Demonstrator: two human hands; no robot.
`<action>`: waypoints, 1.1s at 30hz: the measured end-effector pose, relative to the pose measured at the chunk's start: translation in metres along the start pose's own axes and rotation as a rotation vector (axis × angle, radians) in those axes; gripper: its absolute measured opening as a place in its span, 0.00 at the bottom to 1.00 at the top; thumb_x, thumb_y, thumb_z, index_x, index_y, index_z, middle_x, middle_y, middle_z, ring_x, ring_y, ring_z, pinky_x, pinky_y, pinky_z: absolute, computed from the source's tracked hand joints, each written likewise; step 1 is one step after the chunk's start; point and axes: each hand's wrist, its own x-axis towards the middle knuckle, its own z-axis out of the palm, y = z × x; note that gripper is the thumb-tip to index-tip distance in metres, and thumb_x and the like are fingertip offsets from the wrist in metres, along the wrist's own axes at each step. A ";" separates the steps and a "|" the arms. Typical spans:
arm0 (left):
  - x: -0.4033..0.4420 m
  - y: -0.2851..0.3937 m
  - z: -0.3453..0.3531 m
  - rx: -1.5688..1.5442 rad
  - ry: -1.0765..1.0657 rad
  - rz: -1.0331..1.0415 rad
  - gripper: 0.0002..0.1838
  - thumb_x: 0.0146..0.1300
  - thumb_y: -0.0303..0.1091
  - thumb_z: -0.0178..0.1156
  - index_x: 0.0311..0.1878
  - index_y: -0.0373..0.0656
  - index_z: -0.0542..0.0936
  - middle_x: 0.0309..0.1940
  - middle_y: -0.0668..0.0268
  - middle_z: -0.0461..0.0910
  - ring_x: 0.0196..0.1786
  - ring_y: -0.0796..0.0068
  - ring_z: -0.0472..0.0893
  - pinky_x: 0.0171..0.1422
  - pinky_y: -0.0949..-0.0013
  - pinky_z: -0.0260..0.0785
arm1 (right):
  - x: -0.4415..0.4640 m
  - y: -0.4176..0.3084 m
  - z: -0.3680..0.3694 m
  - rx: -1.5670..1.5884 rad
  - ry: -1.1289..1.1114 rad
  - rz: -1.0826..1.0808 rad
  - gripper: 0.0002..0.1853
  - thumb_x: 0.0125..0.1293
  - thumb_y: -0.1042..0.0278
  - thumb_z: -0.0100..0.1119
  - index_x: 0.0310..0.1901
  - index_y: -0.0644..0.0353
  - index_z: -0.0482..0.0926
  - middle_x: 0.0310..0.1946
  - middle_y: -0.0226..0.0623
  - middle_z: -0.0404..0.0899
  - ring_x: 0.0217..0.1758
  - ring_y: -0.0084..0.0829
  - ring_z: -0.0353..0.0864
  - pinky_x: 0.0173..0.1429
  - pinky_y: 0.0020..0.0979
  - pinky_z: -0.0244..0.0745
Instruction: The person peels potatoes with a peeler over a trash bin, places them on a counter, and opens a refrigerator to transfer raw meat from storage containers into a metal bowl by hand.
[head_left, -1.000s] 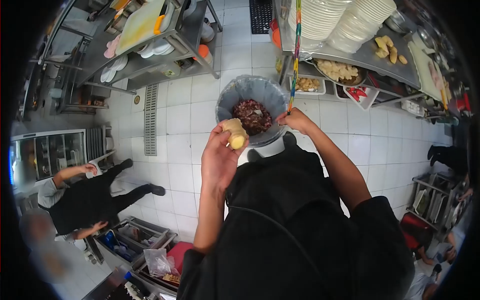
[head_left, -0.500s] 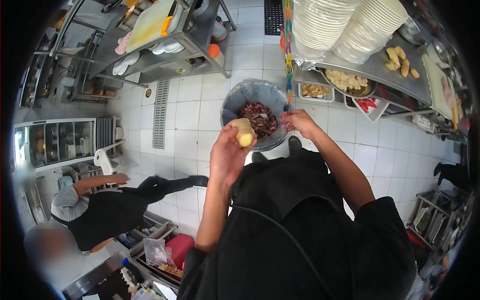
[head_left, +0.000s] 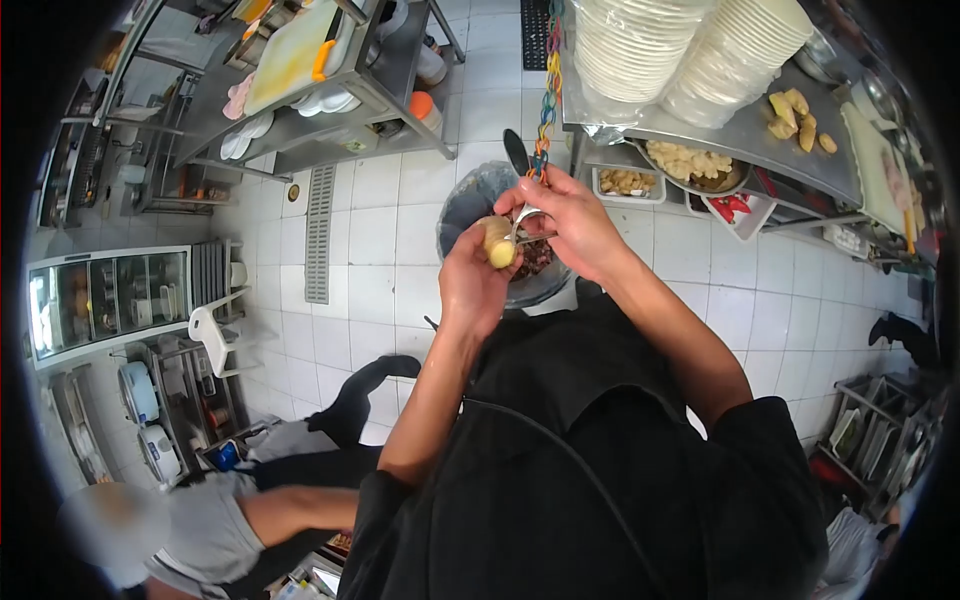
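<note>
In my left hand (head_left: 474, 282) I hold a piece of ginger (head_left: 497, 243), with its pale yellow cut end turned toward me. My right hand (head_left: 575, 222) is closed round what looks like a Y-shaped peeler (head_left: 530, 213). Its metal part meets the ginger, though the exact contact is partly hidden by my fingers. A dark oval end (head_left: 516, 152) sticks up beyond that hand. A chain of coloured plastic links (head_left: 550, 95) runs up from the tool. Beneath both hands stands a bin lined with a grey bag (head_left: 462, 208), holding dark reddish-brown scraps (head_left: 537, 262).
Stacked white bowls (head_left: 640, 50) and ginger pieces (head_left: 800, 122) lie on the right-hand steel table (head_left: 690, 135). Below are a pan of pale pieces (head_left: 690, 160) and white tubs (head_left: 628, 184). A co-worker in a grey shirt (head_left: 205, 520) is close on my left.
My right hand has come left and up to the ginger, bringing the peeler and chain along. My left hand has shifted slightly right. The co-worker has moved nearer to my left side.
</note>
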 end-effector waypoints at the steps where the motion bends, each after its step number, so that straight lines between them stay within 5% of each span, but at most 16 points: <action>1: 0.001 0.002 0.003 -0.004 0.003 0.003 0.16 0.73 0.39 0.45 0.55 0.41 0.74 0.48 0.64 0.78 0.48 0.70 0.77 0.51 0.65 0.68 | -0.001 -0.002 0.003 0.020 0.001 -0.014 0.09 0.75 0.65 0.50 0.51 0.57 0.72 0.44 0.39 0.82 0.44 0.21 0.77 0.46 0.24 0.69; 12: -0.004 0.012 0.002 -0.050 -0.039 0.059 0.16 0.74 0.41 0.43 0.53 0.42 0.75 0.43 0.66 0.80 0.47 0.74 0.77 0.50 0.68 0.67 | 0.005 0.015 0.029 0.110 -0.010 -0.099 0.11 0.71 0.76 0.51 0.53 0.63 0.67 0.51 0.52 0.80 0.48 0.30 0.80 0.50 0.29 0.75; 27: -0.019 0.012 -0.018 -0.166 0.012 0.131 0.14 0.73 0.41 0.44 0.50 0.44 0.73 0.40 0.67 0.80 0.42 0.75 0.78 0.44 0.68 0.66 | 0.009 0.030 0.057 0.104 -0.064 -0.103 0.17 0.65 0.81 0.54 0.55 0.60 0.66 0.52 0.54 0.78 0.53 0.41 0.82 0.55 0.38 0.78; 33: -0.017 0.007 -0.029 -0.196 -0.025 0.161 0.15 0.73 0.41 0.40 0.49 0.44 0.73 0.38 0.67 0.80 0.41 0.75 0.78 0.43 0.68 0.65 | 0.008 0.029 0.068 0.125 -0.030 -0.052 0.15 0.71 0.76 0.51 0.56 0.59 0.64 0.49 0.54 0.79 0.51 0.41 0.82 0.52 0.38 0.80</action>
